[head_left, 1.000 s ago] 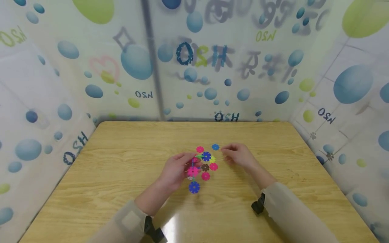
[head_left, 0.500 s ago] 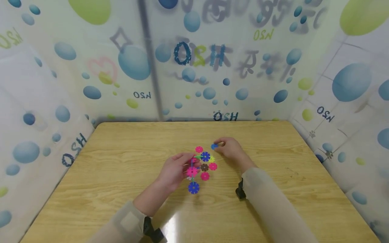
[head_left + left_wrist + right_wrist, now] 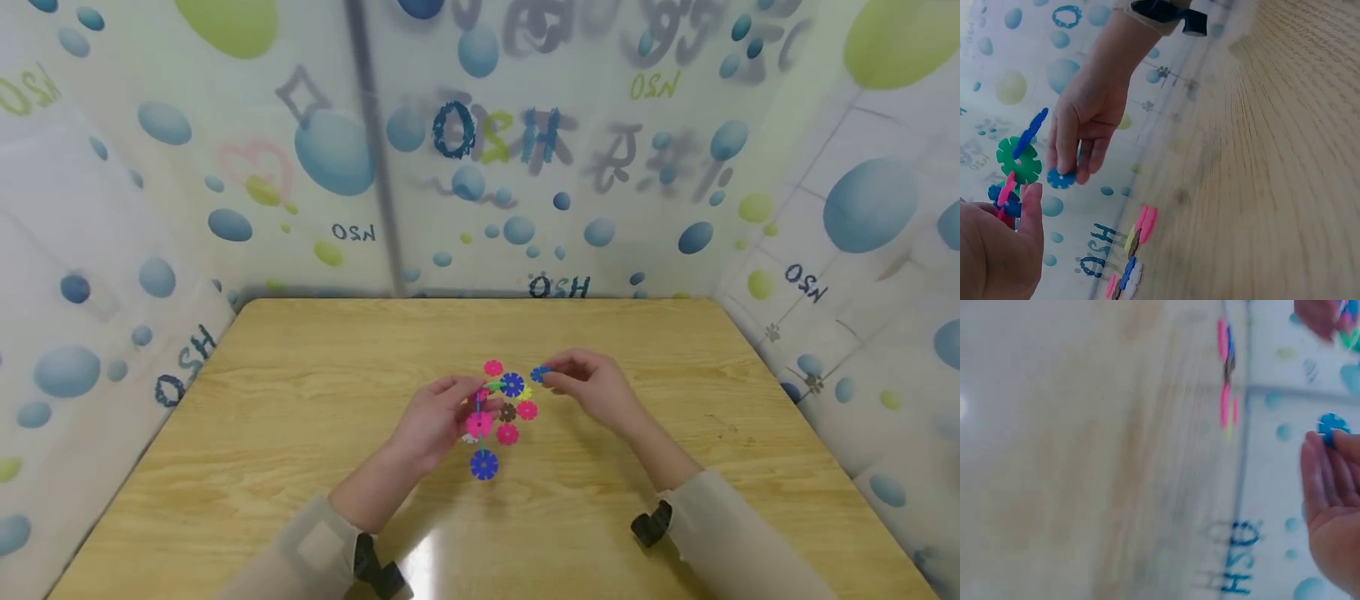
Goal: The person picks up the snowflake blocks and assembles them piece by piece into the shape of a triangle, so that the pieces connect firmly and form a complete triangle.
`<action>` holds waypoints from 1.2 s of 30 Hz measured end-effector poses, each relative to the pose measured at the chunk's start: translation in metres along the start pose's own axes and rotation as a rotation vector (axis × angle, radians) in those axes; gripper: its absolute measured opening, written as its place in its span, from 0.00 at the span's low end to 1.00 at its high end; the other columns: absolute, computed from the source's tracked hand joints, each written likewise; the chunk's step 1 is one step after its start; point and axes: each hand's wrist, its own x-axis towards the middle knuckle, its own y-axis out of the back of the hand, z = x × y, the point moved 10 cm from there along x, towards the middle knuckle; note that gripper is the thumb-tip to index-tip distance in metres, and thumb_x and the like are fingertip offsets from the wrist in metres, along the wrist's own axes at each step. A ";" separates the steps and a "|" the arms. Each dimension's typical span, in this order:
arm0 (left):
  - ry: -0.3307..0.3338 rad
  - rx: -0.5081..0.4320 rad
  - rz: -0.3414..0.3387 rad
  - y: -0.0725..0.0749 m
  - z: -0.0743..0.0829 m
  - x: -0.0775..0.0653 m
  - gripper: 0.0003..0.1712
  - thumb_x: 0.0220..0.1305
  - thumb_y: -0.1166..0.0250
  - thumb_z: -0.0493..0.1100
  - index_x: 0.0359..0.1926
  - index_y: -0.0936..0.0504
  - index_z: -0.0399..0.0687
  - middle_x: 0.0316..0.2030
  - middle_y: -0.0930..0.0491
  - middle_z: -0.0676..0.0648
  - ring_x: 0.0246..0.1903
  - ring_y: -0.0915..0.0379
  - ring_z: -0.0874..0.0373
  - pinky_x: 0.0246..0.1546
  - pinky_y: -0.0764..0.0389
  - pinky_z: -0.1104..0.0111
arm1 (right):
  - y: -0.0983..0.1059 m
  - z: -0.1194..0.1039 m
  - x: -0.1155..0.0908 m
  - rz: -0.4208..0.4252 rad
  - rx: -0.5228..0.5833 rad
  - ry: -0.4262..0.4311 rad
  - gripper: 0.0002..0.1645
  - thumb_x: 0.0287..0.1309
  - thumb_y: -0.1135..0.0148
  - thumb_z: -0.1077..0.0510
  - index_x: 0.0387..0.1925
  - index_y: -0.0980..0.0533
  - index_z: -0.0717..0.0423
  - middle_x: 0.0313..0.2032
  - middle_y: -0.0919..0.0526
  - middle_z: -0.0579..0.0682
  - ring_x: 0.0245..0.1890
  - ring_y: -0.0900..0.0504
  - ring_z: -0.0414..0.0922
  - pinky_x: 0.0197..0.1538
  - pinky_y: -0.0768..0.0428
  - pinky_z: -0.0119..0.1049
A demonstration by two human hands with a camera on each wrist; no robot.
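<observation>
My left hand point(image 3: 435, 425) holds a cluster of joined, notched plastic snowflake discs. In it are a pink disc point(image 3: 479, 425), a dark blue disc point(image 3: 483, 465) hanging lowest and another dark blue disc point(image 3: 512, 384) at the upper right. The left wrist view shows a green disc point(image 3: 1018, 160) between blue and pink ones, beyond the left fingertips. My right hand point(image 3: 600, 390) pinches a lighter blue snowflake disc point(image 3: 540, 374) between thumb and fingers. That disc is raised off the table, just right of the cluster and apart from it.
Loose discs lie flat on the wooden table point(image 3: 315, 350) below and behind the cluster: a pink disc point(image 3: 492, 367), a yellow disc point(image 3: 526, 393), a brown disc point(image 3: 507, 412) and more pink ones. A white disc point(image 3: 470, 438) is partly hidden. A bubble-patterned curtain point(image 3: 517, 192) stands behind the table.
My right hand reached left to the lighter blue disc on the table, took it between thumb and fingers, and drew it up and back to the right. The left hand has hardly moved.
</observation>
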 end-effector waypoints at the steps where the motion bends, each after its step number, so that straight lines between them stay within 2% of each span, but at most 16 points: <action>1: -0.002 0.001 0.005 0.000 0.001 0.000 0.13 0.84 0.39 0.43 0.55 0.18 0.37 0.48 0.14 0.44 0.47 0.10 0.57 0.46 0.12 0.72 | -0.001 -0.006 -0.006 -0.004 0.031 0.028 0.14 0.76 0.29 0.52 0.55 0.14 0.55 0.49 0.08 0.55 0.52 0.09 0.58 0.60 0.09 0.53; 4: -0.002 -0.003 0.018 0.002 0.001 0.001 0.13 0.84 0.40 0.43 0.56 0.18 0.38 0.47 0.11 0.45 0.47 0.10 0.57 0.46 0.12 0.73 | -0.004 -0.018 -0.020 -0.005 0.086 0.085 0.13 0.75 0.28 0.51 0.52 0.14 0.55 0.49 0.08 0.55 0.51 0.09 0.60 0.60 0.09 0.51; 8: 0.002 -0.011 0.019 0.002 0.001 0.000 0.12 0.84 0.40 0.43 0.55 0.18 0.39 0.44 0.10 0.46 0.45 0.09 0.57 0.43 0.12 0.74 | -0.007 -0.024 -0.029 0.008 0.103 0.100 0.12 0.74 0.27 0.52 0.50 0.13 0.55 0.49 0.09 0.55 0.49 0.08 0.53 0.57 0.08 0.43; 11: 0.007 -0.007 0.011 0.002 0.000 0.000 0.12 0.85 0.40 0.43 0.55 0.17 0.38 0.43 0.11 0.47 0.45 0.09 0.57 0.43 0.11 0.73 | -0.010 -0.025 -0.031 0.012 0.110 0.094 0.12 0.74 0.27 0.53 0.51 0.13 0.55 0.49 0.09 0.56 0.47 0.08 0.48 0.56 0.08 0.39; 16: 0.011 0.012 -0.005 0.001 -0.002 0.000 0.15 0.86 0.42 0.45 0.58 0.18 0.38 0.43 0.12 0.49 0.46 0.09 0.58 0.45 0.10 0.71 | -0.013 -0.026 -0.031 0.016 0.111 0.090 0.12 0.74 0.27 0.54 0.52 0.13 0.55 0.50 0.09 0.55 0.47 0.09 0.45 0.57 0.08 0.41; 20: 0.012 0.019 -0.017 -0.001 -0.001 0.000 0.17 0.87 0.44 0.45 0.60 0.19 0.37 0.43 0.09 0.49 0.46 0.09 0.58 0.47 0.10 0.71 | -0.013 -0.028 -0.031 0.027 0.118 0.102 0.11 0.74 0.28 0.55 0.52 0.13 0.55 0.50 0.09 0.55 0.46 0.09 0.44 0.56 0.08 0.41; 24: 0.014 0.017 -0.028 -0.001 -0.001 0.001 0.17 0.88 0.46 0.45 0.60 0.20 0.35 0.42 0.07 0.49 0.45 0.08 0.59 0.48 0.09 0.71 | -0.013 -0.031 -0.032 0.037 0.136 0.125 0.10 0.74 0.28 0.57 0.51 0.13 0.56 0.50 0.09 0.57 0.44 0.08 0.42 0.54 0.08 0.38; 27: 0.014 0.002 -0.028 -0.002 -0.001 0.001 0.17 0.88 0.46 0.44 0.59 0.20 0.35 0.40 0.07 0.49 0.43 0.08 0.60 0.48 0.09 0.70 | -0.014 -0.034 -0.033 0.041 0.135 0.142 0.09 0.74 0.28 0.58 0.51 0.13 0.56 0.49 0.09 0.57 0.44 0.08 0.42 0.52 0.08 0.34; 33: 0.011 -0.027 -0.032 -0.003 -0.001 0.002 0.15 0.87 0.44 0.44 0.56 0.20 0.35 0.39 0.07 0.48 0.41 0.08 0.59 0.49 0.08 0.70 | -0.014 -0.038 -0.034 0.051 0.096 0.169 0.07 0.73 0.28 0.58 0.49 0.13 0.55 0.48 0.09 0.56 0.44 0.08 0.48 0.48 0.09 0.33; 36: 0.008 -0.029 -0.030 -0.002 -0.001 0.002 0.16 0.87 0.44 0.44 0.59 0.23 0.35 0.40 0.09 0.48 0.42 0.08 0.60 0.47 0.08 0.70 | -0.014 -0.041 -0.035 0.051 0.070 0.184 0.07 0.73 0.28 0.58 0.49 0.12 0.54 0.47 0.08 0.55 0.43 0.09 0.47 0.47 0.09 0.33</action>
